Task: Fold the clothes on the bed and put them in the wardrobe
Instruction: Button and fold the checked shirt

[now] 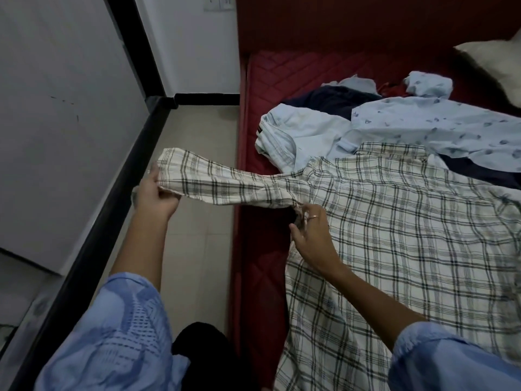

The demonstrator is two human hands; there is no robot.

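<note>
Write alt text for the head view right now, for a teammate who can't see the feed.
A person's left hand grips the cuff of a cream plaid shirt spread on a red bed, stretching the sleeve out over the floor, while the right hand holds the armpit seam. Pale blue shirts and a navy garment lie unfolded behind.

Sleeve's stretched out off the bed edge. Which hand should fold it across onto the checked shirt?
Probably the left hand: it grips the sleeve cuff, while the right hand pins the armpit as the pivot.
</note>
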